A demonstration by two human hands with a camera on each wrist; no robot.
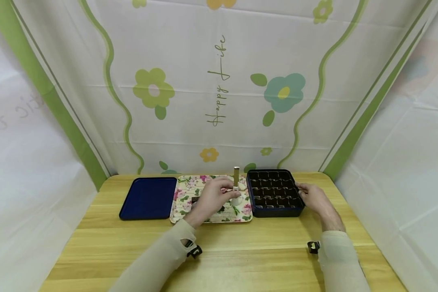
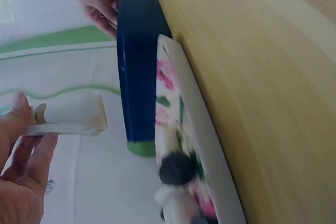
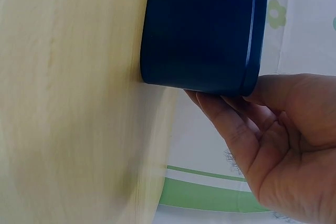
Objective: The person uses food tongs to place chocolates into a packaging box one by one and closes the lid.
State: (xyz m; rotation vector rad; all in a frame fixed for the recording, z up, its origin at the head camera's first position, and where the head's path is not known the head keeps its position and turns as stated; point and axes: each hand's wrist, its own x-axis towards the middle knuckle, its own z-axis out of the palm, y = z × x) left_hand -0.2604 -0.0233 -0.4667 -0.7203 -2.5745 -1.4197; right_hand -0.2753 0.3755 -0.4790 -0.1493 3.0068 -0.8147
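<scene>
My left hand (image 1: 214,197) pinches a slim upright object with a gold upper part (image 1: 236,177) and a white lower part, over the right side of a floral tray (image 1: 179,205). In the left wrist view, its pale body (image 2: 73,115) sticks out past the thumb and fingertips; its exact kind I cannot tell. My right hand (image 1: 315,199) holds the right side of a dark blue box (image 1: 277,212), divided into several small compartments. In the right wrist view, the thumb lies at the box's rim and the fingers (image 3: 226,119) against its side.
A flat dark blue lid or tray (image 1: 148,198) lies left of the floral tray. Small dark and white items, including a black-topped piece (image 2: 177,168), lie on the floral tray. Fabric walls (image 1: 219,134) enclose the wooden table (image 1: 241,259) at the back and sides.
</scene>
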